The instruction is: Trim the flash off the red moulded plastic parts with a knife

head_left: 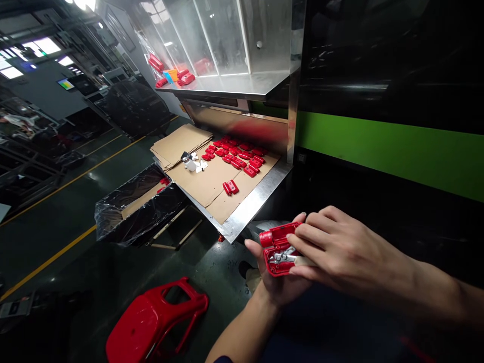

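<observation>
My left hand (274, 285) is closed from below around a red plastic housing (280, 233), its hollow inner side with ribs facing up. A cylindrical end of the housing points left, towards my left thumb. In my right hand (340, 244) is a small pair of metal nippers (282, 256), its jaws lying over the hollow of the housing. My right fingertips also rest at the housing's right edge. The nippers' handles are mostly hidden by my right fingers.
Several red housings (238, 164) lie on a cardboard-covered metal table (257, 199). Beside them are white and black small items (191, 162) and stacked cardboard (181, 141). A steel shelf (227, 86) overhangs the table. A plastic-lined bin (113, 212) and a red stool (139, 322) stand left.
</observation>
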The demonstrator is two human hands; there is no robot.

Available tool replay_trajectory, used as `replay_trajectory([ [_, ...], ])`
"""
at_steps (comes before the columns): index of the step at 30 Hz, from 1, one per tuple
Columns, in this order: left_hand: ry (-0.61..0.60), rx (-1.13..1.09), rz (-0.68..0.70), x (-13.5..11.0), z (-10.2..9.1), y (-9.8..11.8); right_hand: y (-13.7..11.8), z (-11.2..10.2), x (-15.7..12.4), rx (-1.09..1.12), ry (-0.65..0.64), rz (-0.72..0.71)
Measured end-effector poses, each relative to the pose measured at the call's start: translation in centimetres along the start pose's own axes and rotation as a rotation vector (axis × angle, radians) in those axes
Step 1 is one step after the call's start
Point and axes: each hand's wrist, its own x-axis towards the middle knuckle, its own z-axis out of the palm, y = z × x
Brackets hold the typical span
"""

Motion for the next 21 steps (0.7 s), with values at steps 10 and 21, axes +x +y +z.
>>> replay_trajectory([
  [10,0.044,0.041,0.09,0.4,-0.9,-0.4,0.6,0.4,-0.9,0.019,-0.014,0.032],
  [21,0.218,0.488,0.45,0.4,-1.7,-0.8,-4.1,4.4,-2.1,0.943,0.247,0.551],
])
